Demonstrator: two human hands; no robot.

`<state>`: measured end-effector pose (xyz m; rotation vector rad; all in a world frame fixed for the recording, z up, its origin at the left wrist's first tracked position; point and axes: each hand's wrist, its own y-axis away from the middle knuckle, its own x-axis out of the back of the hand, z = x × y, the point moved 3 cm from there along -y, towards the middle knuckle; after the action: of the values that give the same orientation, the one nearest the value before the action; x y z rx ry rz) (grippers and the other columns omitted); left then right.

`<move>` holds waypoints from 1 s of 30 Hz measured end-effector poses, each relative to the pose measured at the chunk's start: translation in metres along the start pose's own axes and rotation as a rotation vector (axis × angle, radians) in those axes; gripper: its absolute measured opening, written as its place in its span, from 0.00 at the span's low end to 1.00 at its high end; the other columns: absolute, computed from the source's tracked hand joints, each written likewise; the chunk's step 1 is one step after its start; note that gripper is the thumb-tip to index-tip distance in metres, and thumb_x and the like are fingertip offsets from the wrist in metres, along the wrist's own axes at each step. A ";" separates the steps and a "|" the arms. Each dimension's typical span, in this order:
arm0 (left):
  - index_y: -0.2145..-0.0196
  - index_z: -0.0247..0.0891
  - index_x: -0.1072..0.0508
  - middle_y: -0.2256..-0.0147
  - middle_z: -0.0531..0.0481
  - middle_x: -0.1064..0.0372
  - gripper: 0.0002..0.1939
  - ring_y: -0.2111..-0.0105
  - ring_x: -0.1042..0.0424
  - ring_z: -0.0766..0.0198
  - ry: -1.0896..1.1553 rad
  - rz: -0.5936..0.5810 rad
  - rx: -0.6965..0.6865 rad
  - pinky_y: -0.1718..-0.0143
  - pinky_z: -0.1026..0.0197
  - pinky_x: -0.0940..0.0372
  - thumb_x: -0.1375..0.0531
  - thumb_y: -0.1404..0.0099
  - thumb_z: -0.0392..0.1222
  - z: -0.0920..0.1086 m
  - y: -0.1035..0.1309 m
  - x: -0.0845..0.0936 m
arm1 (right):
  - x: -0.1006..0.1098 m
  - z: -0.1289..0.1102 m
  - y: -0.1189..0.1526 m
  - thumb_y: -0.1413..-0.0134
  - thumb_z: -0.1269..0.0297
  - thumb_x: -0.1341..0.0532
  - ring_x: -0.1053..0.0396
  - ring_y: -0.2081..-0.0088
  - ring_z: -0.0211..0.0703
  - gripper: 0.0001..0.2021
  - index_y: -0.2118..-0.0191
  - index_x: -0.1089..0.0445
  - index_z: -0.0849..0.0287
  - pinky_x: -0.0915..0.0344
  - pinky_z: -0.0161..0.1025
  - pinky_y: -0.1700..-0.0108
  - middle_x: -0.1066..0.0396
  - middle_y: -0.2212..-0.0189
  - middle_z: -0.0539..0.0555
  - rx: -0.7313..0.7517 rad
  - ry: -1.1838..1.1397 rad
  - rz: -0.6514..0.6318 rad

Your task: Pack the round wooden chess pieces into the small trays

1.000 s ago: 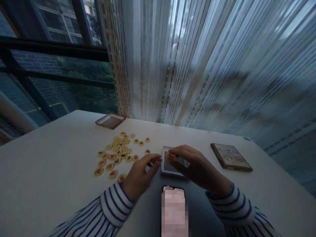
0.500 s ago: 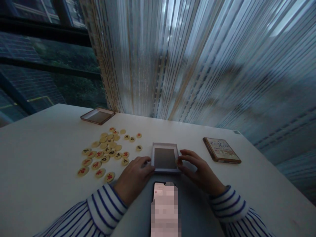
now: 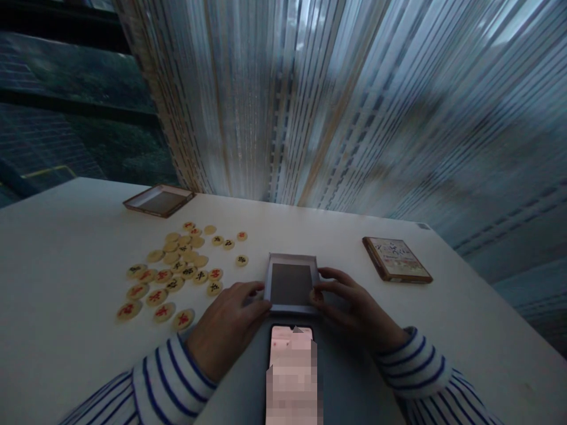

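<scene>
Two hands at opposite tray edges, printed box well apart

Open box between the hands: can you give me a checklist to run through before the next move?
1. Box sitting open side up: ok.
2. Left hand at the box: ok, fingertips at its left wall.
3. Right hand holding a round piece: ok, between thumb and fingers, at the box's right wall.
4. Marking on that piece readable: cannot tell, too dark and partly covered.
5. Loose pieces all marked side up: not ok, several show blank faces.
6. Phone outside the box: ok, it lies just on the near side.
</scene>
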<state>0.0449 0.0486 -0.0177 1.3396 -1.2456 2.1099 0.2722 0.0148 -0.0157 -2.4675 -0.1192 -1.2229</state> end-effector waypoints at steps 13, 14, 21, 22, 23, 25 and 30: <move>0.64 0.36 0.24 0.61 0.36 0.29 0.09 0.63 0.28 0.52 -0.009 -0.009 -0.013 0.67 0.51 0.30 0.42 0.42 0.32 0.001 -0.001 0.001 | -0.002 0.003 0.001 0.48 0.60 0.40 0.44 0.43 0.52 0.11 0.59 0.30 0.56 0.42 0.55 0.46 0.42 0.46 0.62 -0.078 -0.017 -0.079; 0.64 0.36 0.24 0.61 0.36 0.29 0.09 0.63 0.28 0.52 -0.007 -0.006 -0.015 0.68 0.51 0.30 0.42 0.42 0.33 0.001 -0.001 0.001 | -0.002 0.003 0.001 0.48 0.59 0.41 0.44 0.43 0.52 0.12 0.58 0.30 0.56 0.42 0.56 0.46 0.43 0.46 0.62 -0.084 -0.020 -0.084; 0.64 0.35 0.25 0.62 0.36 0.29 0.09 0.64 0.28 0.53 -0.003 0.002 -0.024 0.69 0.51 0.30 0.43 0.41 0.33 0.001 -0.001 0.001 | -0.004 0.004 0.002 0.47 0.57 0.41 0.45 0.43 0.53 0.12 0.59 0.30 0.55 0.44 0.57 0.45 0.44 0.45 0.61 -0.132 0.001 -0.104; 0.64 0.36 0.25 0.62 0.36 0.29 0.09 0.65 0.28 0.53 -0.003 0.005 -0.025 0.69 0.51 0.30 0.43 0.41 0.33 0.002 -0.001 0.001 | -0.004 0.004 0.002 0.47 0.57 0.41 0.45 0.43 0.53 0.12 0.59 0.30 0.55 0.44 0.57 0.46 0.44 0.45 0.61 -0.125 0.007 -0.106; 0.64 0.36 0.25 0.62 0.36 0.29 0.09 0.65 0.28 0.53 -0.003 0.006 -0.026 0.69 0.51 0.30 0.43 0.41 0.33 0.002 -0.001 0.001 | -0.004 0.004 0.002 0.47 0.57 0.41 0.45 0.43 0.53 0.12 0.59 0.30 0.55 0.43 0.57 0.46 0.44 0.45 0.61 -0.115 0.015 -0.109; 0.64 0.36 0.24 0.62 0.37 0.29 0.08 0.66 0.28 0.54 -0.003 0.006 -0.023 0.69 0.51 0.30 0.42 0.42 0.33 0.002 -0.002 0.001 | -0.004 0.004 0.002 0.47 0.57 0.42 0.46 0.43 0.53 0.12 0.59 0.30 0.55 0.43 0.57 0.47 0.44 0.45 0.61 -0.097 0.039 -0.115; 0.64 0.36 0.24 0.62 0.37 0.29 0.08 0.66 0.28 0.54 -0.017 0.021 -0.024 0.70 0.52 0.30 0.41 0.42 0.33 0.001 -0.001 0.001 | -0.003 0.004 0.002 0.47 0.56 0.42 0.45 0.43 0.54 0.12 0.59 0.30 0.54 0.42 0.56 0.48 0.42 0.45 0.61 -0.088 0.094 -0.125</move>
<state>0.0456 0.0478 -0.0157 1.3422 -1.2937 2.0952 0.2739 0.0146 -0.0206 -2.5049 -0.2006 -1.4226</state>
